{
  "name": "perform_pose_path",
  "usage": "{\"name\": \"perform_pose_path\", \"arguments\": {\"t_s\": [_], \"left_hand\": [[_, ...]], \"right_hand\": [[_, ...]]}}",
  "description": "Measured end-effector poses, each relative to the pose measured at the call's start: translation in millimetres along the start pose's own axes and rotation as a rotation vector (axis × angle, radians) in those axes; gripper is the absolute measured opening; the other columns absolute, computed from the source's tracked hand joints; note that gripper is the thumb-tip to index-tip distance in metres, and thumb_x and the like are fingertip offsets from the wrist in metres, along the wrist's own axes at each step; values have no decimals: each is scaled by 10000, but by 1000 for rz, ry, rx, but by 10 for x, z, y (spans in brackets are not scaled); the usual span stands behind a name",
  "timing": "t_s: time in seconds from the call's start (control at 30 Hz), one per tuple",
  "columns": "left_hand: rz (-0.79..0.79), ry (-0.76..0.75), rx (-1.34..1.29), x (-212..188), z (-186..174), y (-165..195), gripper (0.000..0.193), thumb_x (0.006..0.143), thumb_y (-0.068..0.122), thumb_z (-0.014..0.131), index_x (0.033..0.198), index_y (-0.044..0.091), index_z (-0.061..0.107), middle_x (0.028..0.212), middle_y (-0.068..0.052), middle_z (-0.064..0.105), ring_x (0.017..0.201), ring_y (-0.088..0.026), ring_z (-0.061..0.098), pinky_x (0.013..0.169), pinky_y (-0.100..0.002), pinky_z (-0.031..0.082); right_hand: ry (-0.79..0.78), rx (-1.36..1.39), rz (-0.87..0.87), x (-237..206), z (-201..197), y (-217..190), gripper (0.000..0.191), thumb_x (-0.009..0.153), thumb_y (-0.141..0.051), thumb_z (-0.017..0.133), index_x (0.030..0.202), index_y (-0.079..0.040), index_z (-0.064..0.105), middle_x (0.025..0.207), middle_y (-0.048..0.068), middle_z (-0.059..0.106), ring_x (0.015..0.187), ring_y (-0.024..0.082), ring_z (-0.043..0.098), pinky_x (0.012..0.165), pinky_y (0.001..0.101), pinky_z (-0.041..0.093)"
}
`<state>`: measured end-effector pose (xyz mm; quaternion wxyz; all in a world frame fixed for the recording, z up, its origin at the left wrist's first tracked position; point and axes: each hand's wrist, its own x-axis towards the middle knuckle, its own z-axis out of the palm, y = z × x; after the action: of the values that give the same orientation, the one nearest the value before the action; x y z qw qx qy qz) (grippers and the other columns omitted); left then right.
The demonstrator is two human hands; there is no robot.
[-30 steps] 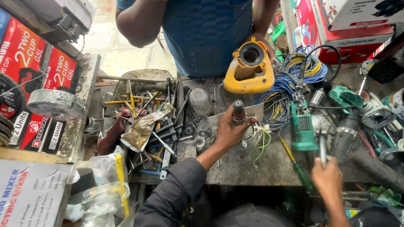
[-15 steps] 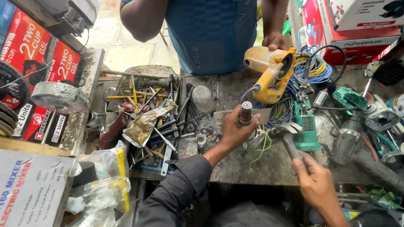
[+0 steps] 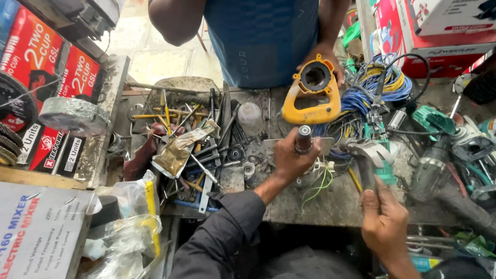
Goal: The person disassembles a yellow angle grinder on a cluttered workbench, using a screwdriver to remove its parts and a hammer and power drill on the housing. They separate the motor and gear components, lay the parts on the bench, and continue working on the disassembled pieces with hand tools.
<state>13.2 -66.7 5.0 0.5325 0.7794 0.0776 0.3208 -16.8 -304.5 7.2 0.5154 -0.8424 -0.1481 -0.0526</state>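
My left hand (image 3: 290,160) grips the motor shaft (image 3: 303,139) upright, while my right fingers (image 3: 372,197) wrap the hammer (image 3: 366,157), its head just beside it.

A dark metal shaft (image 3: 303,139) with a paler, worn tip stands nearly upright in the left hand (image 3: 290,161), over a motor part with green and white wires. A hammer (image 3: 366,158) with a grey head and dark handle is gripped by the right hand (image 3: 384,223), its head just beside the shaft.
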Motion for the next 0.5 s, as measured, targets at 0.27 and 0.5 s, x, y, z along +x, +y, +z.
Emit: {"name": "perform_pose_path", "arguments": {"t_s": [0.27, 0.5], "left_hand": [[-77, 199, -93, 331, 74, -188, 244, 918, 270, 778, 926, 45, 684, 764, -41, 715, 679, -124, 684, 635, -290, 537], [-870, 301, -809, 335, 11, -429, 280, 919, 325, 688, 992, 73, 590, 701, -94, 676, 555, -218, 671, 546, -345, 568]], "right_hand": [[-133, -147, 288, 163, 229, 294, 457, 1014, -331, 556, 1362, -52, 659, 788, 162, 715, 714, 257, 683, 690, 408, 530], [-6, -332, 44, 229, 305, 492, 533, 968, -212, 573, 1481, -75, 527, 1223, 281, 670, 913, 437, 688, 844, 517, 535]]}}
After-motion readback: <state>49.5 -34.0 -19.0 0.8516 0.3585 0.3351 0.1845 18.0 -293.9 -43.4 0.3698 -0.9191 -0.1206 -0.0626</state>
